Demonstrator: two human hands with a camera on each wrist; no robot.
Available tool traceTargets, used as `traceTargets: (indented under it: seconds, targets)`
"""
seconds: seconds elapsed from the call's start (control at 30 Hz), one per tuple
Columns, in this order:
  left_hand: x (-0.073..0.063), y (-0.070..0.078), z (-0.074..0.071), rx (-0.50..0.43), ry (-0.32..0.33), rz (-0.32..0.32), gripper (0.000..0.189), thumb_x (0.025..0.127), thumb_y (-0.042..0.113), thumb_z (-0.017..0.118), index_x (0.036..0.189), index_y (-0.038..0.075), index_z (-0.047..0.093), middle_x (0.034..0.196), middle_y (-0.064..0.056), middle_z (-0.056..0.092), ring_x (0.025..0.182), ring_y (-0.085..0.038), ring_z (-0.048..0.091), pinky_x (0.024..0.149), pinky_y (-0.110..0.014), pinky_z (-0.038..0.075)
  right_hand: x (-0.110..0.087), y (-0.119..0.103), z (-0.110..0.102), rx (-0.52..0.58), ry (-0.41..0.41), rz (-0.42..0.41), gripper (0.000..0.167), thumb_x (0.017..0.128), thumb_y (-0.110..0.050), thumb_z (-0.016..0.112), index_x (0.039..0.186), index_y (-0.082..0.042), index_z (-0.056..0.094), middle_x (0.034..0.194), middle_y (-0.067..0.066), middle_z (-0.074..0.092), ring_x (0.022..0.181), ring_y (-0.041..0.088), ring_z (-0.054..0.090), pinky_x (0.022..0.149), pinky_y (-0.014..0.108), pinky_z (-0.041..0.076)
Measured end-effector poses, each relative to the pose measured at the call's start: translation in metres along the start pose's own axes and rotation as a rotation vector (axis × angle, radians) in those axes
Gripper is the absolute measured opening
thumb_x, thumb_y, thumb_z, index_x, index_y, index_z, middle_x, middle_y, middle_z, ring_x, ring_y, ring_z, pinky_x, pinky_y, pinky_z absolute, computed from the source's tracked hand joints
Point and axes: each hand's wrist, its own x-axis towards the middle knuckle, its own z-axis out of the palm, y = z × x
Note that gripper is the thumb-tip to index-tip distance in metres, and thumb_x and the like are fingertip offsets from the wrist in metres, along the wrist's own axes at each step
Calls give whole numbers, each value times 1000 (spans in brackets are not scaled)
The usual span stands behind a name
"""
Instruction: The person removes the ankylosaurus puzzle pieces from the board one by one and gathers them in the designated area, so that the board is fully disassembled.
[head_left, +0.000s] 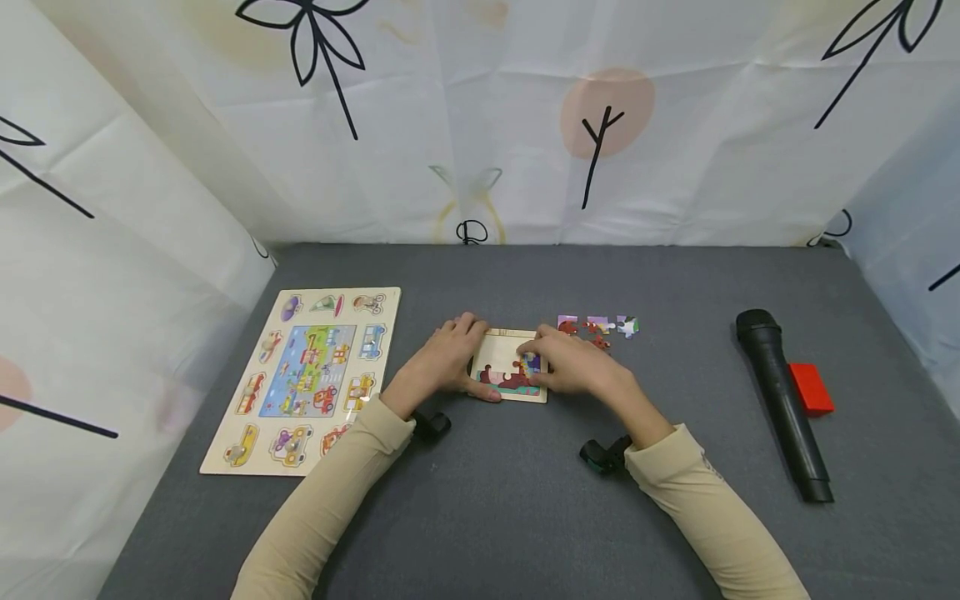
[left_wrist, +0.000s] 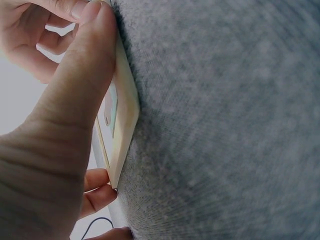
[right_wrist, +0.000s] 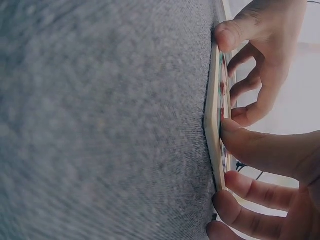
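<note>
1. Your puzzle tray (head_left: pixel 498 347) looks like smooth, matt wood.
2. Your worktop (head_left: pixel 510 500) looks like rough, matt cloth.
3. Your microphone (head_left: pixel 787 408) has a smooth, slightly glossy body.
4. You wear sleeves (head_left: pixel 330 492) of soft-looking, matt cloth.

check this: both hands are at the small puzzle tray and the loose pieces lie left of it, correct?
Not quite: the loose pieces lie right of the small puzzle tray, as the head view shows. The left hand and right hand are indeed at it.
</note>
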Motion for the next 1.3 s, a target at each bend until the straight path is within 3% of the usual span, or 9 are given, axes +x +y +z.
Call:
traceTargets:
  seconds: [0.97,1.3]
  targets:
    - [2,0,0,-1,-29,-30,106,71,67,84,148,6,44,143,-17,47,126,-39,53,106,-59,48,-1,2,5,56,40,35,41,92,-17,78,131,-11,66,114,7,60,84,13,58,66,25,48]
    - [2,-1,2,9,-23,-27,106,71,68,84,148,6,44,142,-17,48,125,-39,53,104,-59,49,1,0,4,71,68,14,40,89,-11,80,127,-6,70,110,10,63,85,15,61,70,26,51]
